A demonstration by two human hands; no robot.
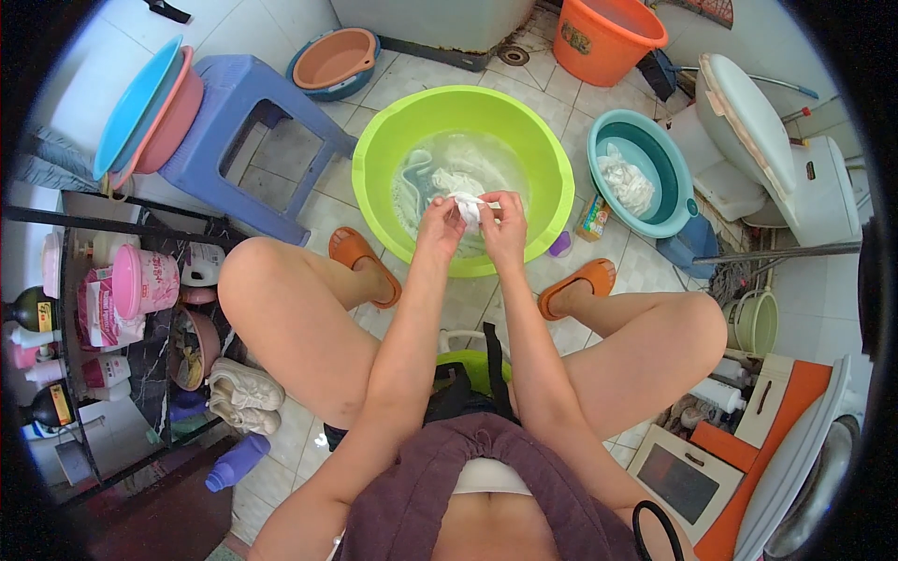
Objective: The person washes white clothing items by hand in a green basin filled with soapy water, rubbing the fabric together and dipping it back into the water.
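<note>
Between my knees stands a large lime-green basin (374, 201) with cloudy, sudsy water and white cloth (468, 154) soaking in it. Over its near half, both hands pinch a small white wet cloth (468, 208). My left hand (441, 224) grips the cloth from the left, fingers closed. On the other side my right hand (503, 222) has its fingertips closed on the same cloth. The hands are a few centimetres apart, and the garment's exact kind cannot be made out. A teal basin (673, 192) at the right holds a crumpled white cloth (625, 182).
An orange bucket (608, 42) stands at the far right, near the toilet (748, 122). At left are a blue stool (224, 140), stacked basins (145, 112) and a shelf of bottles. A soap box (593, 218) and purple cap (559, 245) lie beside the green basin. White shoes (245, 397) sit near-left.
</note>
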